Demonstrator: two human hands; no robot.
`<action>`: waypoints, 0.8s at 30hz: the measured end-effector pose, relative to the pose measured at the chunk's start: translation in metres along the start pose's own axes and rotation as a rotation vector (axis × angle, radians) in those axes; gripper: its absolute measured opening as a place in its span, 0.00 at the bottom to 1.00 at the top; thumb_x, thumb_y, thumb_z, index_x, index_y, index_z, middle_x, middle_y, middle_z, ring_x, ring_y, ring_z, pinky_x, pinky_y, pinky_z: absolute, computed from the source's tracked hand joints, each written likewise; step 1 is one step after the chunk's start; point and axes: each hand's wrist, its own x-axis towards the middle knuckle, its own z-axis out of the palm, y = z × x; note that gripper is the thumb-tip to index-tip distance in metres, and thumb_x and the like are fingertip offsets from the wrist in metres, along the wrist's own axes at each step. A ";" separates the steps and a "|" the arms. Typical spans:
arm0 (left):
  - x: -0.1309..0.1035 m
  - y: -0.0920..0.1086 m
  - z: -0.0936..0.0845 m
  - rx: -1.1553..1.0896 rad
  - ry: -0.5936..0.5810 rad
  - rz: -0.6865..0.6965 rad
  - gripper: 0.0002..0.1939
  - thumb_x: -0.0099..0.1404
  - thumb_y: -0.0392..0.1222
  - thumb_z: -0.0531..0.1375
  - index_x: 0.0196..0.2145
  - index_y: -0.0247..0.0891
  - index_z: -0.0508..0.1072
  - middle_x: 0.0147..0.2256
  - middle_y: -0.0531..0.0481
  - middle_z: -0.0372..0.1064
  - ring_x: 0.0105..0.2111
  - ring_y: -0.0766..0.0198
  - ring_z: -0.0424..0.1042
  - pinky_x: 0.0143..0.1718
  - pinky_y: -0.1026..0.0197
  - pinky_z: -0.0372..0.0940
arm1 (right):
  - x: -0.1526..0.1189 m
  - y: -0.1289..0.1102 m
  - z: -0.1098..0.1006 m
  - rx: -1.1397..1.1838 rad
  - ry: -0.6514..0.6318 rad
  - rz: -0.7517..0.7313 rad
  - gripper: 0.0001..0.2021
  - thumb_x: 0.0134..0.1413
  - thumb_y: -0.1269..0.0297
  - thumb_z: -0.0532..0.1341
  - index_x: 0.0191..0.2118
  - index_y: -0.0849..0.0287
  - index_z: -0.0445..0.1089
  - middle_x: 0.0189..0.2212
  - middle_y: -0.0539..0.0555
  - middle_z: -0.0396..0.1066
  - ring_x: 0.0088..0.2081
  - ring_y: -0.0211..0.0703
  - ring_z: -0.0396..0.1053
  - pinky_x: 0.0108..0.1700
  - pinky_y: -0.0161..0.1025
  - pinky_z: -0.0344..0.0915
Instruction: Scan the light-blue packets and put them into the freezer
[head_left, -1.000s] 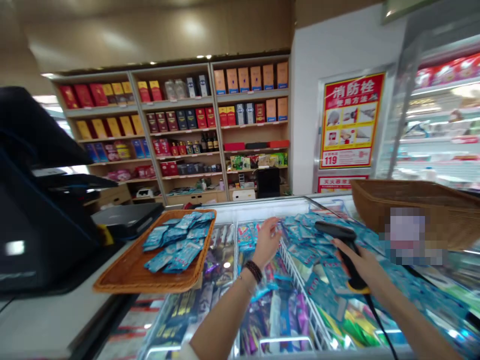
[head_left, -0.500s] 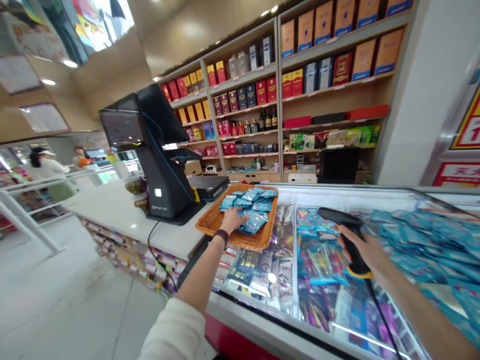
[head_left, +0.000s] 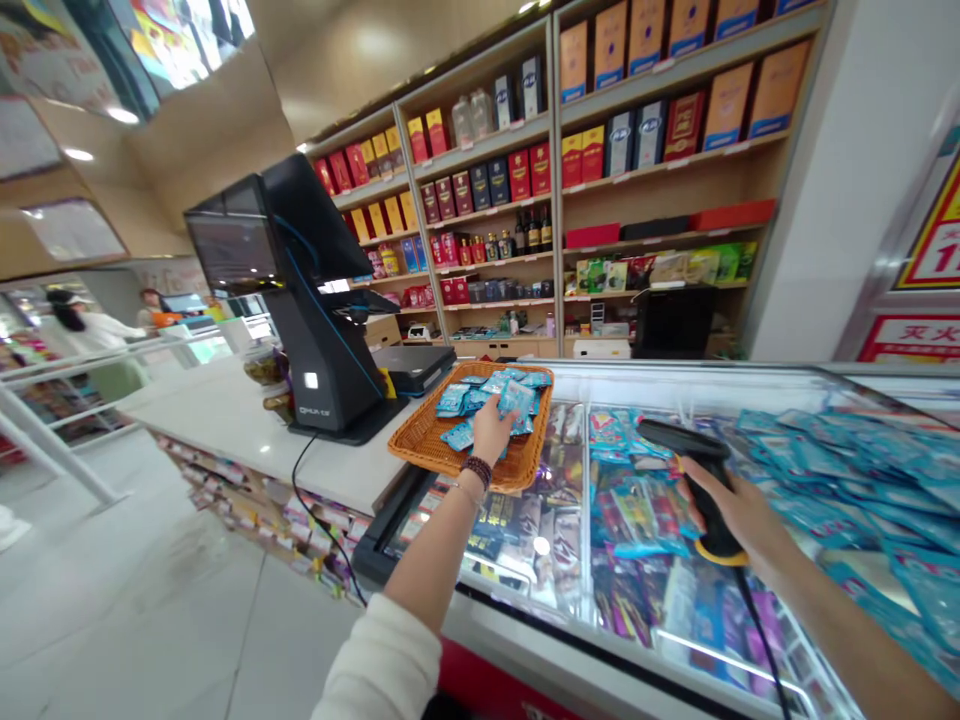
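My left hand, with a beaded bracelet at the wrist, is over a wicker basket and pinches a small blue packet by its edge. Several more blue packets lie loose in the basket around and under it. On the right, my right hand is wrapped round the handle of a black barcode scanner, whose head points left above the glass top of the chest freezer. A cable hangs down from the scanner's grip.
The basket straddles the white counter and the freezer. To its left stand a point-of-sale terminal and a black box. A pile of blue packs covers the right side. Shelves of boxes line the back; people are at far left.
My left hand has moved right within the basket and lifted a blue packet from the pile. The scanner stays in my right hand, almost unmoved. The view has shifted slightly.
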 end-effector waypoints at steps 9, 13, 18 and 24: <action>-0.056 0.057 0.109 -0.865 -0.206 -0.019 0.16 0.63 0.38 0.65 0.48 0.40 0.71 0.42 0.48 0.74 0.36 0.63 0.76 0.39 0.59 0.76 | -0.002 -0.006 0.000 0.052 0.066 -0.027 0.26 0.36 0.39 0.75 0.29 0.55 0.71 0.17 0.46 0.67 0.13 0.35 0.60 0.13 0.36 0.57; -0.073 0.044 0.137 -0.769 -0.245 -0.067 0.14 0.62 0.35 0.65 0.46 0.41 0.72 0.37 0.50 0.75 0.34 0.65 0.75 0.39 0.61 0.75 | -0.001 -0.001 -0.002 0.019 0.031 -0.044 0.26 0.40 0.37 0.73 0.26 0.56 0.69 0.16 0.45 0.65 0.13 0.34 0.59 0.14 0.35 0.55; -0.075 0.023 0.144 -0.639 -0.189 -0.042 0.16 0.62 0.38 0.66 0.48 0.41 0.74 0.36 0.51 0.76 0.36 0.64 0.76 0.43 0.61 0.73 | 0.000 0.008 -0.001 -0.046 -0.067 -0.043 0.26 0.45 0.38 0.71 0.24 0.56 0.67 0.15 0.46 0.65 0.12 0.33 0.59 0.16 0.34 0.55; -0.078 0.023 0.144 -0.545 -0.175 -0.019 0.17 0.64 0.37 0.65 0.50 0.42 0.73 0.35 0.52 0.77 0.35 0.64 0.76 0.42 0.62 0.72 | 0.002 0.021 0.000 -0.080 -0.067 -0.081 0.26 0.49 0.36 0.68 0.25 0.57 0.69 0.16 0.46 0.67 0.12 0.32 0.59 0.16 0.34 0.56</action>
